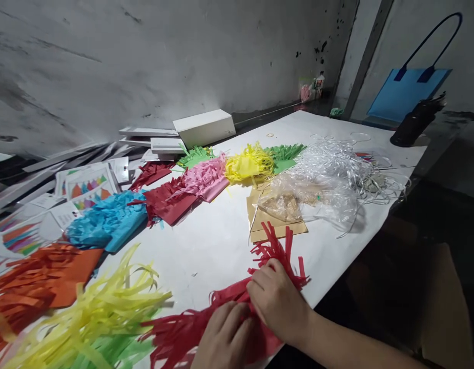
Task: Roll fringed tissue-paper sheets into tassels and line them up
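A red fringed tissue paper (231,292) lies near the table's front edge, with cut strips at both its left end and its far right end. Curled round its middle is my right hand (277,302), closed on the paper with the fingers pressed together. Left of it, my left hand (227,335) also presses on the red paper with bent fingers; its fingertips are partly hidden. Yellow fringed paper (106,297) and green fringed paper (116,348) lie just left of my left hand.
Orange (73,282), blue (125,230), dark red (175,205), pink (215,184) and yellow (252,166) fringed bundles line the back. Clear plastic bags (329,200) and brown cardboard (260,220) lie ahead. White boxes (204,128) stand by the wall; a blue bag (406,95) is far right.
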{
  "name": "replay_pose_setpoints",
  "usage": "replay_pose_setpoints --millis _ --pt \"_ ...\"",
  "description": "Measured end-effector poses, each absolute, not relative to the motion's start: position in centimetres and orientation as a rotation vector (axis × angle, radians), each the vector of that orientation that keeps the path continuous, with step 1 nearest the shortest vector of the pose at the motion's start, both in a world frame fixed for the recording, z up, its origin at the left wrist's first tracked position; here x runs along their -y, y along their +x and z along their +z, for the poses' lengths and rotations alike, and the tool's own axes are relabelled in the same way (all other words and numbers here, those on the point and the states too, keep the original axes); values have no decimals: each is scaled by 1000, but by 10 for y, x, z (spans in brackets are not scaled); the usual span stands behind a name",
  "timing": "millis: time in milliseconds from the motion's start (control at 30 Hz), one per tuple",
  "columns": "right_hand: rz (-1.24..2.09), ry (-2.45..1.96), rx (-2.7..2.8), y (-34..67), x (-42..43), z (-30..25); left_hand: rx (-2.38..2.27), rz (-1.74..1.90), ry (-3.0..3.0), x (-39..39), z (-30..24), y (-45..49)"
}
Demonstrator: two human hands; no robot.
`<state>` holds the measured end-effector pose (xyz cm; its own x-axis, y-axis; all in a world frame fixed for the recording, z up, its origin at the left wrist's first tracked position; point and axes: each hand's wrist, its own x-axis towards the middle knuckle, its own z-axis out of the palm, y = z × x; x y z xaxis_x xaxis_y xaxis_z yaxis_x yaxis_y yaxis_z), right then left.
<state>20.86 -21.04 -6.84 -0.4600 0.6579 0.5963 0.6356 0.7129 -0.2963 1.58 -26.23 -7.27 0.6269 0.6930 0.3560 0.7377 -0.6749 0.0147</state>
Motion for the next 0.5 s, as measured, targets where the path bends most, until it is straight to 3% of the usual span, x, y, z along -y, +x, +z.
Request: replay_pose_setpoints --millis 267,500 --pt "140 -1129 1690 262 183 -47 1085 -205 -2443 265 -119 -3" --pt "-22 -866 2247 242 194 -48 966 -146 -2397 258 -127 -7"
